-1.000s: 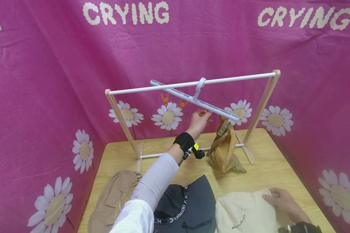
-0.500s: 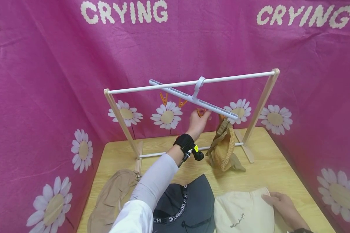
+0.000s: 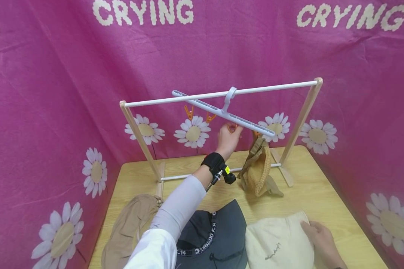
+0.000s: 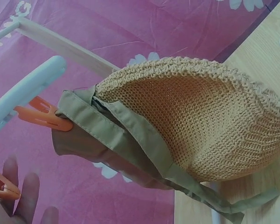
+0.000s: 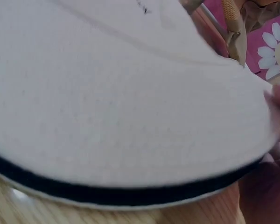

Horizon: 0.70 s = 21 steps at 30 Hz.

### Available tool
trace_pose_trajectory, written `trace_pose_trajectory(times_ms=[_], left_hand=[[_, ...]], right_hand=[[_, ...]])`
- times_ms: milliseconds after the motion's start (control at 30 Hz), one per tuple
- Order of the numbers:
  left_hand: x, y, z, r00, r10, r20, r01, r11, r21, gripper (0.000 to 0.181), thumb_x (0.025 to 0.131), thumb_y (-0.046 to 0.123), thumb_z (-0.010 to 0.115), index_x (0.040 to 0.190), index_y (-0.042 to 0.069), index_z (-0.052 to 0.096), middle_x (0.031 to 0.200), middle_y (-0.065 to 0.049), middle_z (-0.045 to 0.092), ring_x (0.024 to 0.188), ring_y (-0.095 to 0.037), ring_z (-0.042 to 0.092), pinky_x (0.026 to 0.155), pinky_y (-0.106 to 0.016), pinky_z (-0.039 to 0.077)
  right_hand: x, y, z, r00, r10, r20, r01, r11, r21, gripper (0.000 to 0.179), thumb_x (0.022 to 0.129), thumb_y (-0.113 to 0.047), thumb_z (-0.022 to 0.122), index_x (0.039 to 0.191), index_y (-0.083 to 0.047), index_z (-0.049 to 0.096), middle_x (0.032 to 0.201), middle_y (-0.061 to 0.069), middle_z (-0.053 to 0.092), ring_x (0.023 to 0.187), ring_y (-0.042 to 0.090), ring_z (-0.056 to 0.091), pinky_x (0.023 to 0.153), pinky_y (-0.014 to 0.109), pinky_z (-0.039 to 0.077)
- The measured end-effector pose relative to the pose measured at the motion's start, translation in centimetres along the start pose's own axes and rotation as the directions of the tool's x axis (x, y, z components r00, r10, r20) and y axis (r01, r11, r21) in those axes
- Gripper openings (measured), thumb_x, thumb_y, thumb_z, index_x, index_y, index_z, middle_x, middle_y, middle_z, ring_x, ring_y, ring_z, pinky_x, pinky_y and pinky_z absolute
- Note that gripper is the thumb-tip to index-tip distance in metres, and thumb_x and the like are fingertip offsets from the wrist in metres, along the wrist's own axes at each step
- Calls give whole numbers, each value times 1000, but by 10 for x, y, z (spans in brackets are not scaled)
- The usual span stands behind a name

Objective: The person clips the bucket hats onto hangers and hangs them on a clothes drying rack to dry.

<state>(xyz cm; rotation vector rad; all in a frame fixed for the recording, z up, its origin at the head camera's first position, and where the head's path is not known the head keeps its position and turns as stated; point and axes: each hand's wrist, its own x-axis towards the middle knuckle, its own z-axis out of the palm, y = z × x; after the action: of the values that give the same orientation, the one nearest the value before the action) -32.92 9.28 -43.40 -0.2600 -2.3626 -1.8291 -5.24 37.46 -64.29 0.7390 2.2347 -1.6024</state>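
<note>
My left hand (image 3: 229, 140) pinches an orange clip (image 4: 3, 186) under the pale blue hanger (image 3: 249, 123), just left of a hanging woven hat. That straw-coloured hat (image 4: 214, 107) has olive cloth straps and hangs by another orange clip (image 4: 42, 114) at the hanger's right end. On the table's front right lies a cream hat (image 3: 277, 241) with small dark script. My right hand (image 3: 323, 241) grips its right edge, thumb on top and fingers beneath. In the right wrist view the brim (image 5: 121, 116) fills most of the frame, its dark underside (image 5: 116, 196) close over the wood.
The hanger hooks over the white rod (image 3: 272, 87) of a wooden-legged rack. Two more orange clips (image 3: 189, 112) hang on its left half. A dark grey hat (image 3: 227, 231) and a tan hat (image 3: 128, 228) lie on the wooden table (image 3: 309, 168). Pink curtain (image 3: 222, 56) surrounds the table.
My right hand has moved slightly left, and the cream hat has shifted left with its right edge raised a little. My left hand has stayed at the clip.
</note>
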Motion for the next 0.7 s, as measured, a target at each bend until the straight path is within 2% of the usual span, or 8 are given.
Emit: trace_pose_trajectory(times_ms=[100, 267, 400, 600, 700], left_hand=[[-2, -1, 0, 1000, -20, -7, 20, 1000, 5, 33, 99, 39, 68, 105, 7, 72, 84, -7, 79, 84, -20, 77, 70, -26, 46], [-2, -3, -1, 1000, -25, 3, 25, 999, 24, 34, 101, 42, 63, 104, 9, 72, 85, -3, 80, 85, -11, 73, 73, -26, 46], [-2, -4, -3, 999, -34, 25, 33, 999, 36, 34, 103, 43, 60, 107, 12, 73, 84, 6, 78, 87, -8, 69, 75, -26, 47], [-3, 0, -6, 995, -16, 94, 13, 999, 38, 40, 107, 43, 55, 115, 8, 74, 103, -3, 79, 96, -12, 67, 76, -27, 45], [-4, 3, -7, 993, 9, 121, -17, 998, 60, 40, 108, 43, 52, 109, 10, 74, 101, 1, 77, 90, -11, 64, 73, -27, 44]], right_hand=[[1, 2, 4, 1000, -5, -31, 4, 1000, -26, 96, 105, -71, 29, 160, 7, 23, 152, 34, 44, 125, 40, 60, 91, 47, 58], [4, 5, 5, 996, -35, -79, 31, 998, -58, 92, 103, -73, 17, 162, -3, 23, 156, 31, 41, 132, 44, 55, 95, 52, 56], [5, 1, 5, 988, -76, -132, 65, 994, -86, 94, 101, -75, 17, 162, -4, 27, 156, 31, 43, 136, 48, 50, 99, 58, 52], [4, -12, 8, 980, -112, -167, 97, 991, -94, 92, 101, -75, 22, 162, -7, 30, 156, 28, 46, 134, 44, 56, 100, 52, 54], [2, -19, 8, 979, -128, -158, 113, 989, -99, 92, 101, -76, 23, 162, -8, 32, 153, 27, 50, 123, 34, 65, 96, 48, 56]])
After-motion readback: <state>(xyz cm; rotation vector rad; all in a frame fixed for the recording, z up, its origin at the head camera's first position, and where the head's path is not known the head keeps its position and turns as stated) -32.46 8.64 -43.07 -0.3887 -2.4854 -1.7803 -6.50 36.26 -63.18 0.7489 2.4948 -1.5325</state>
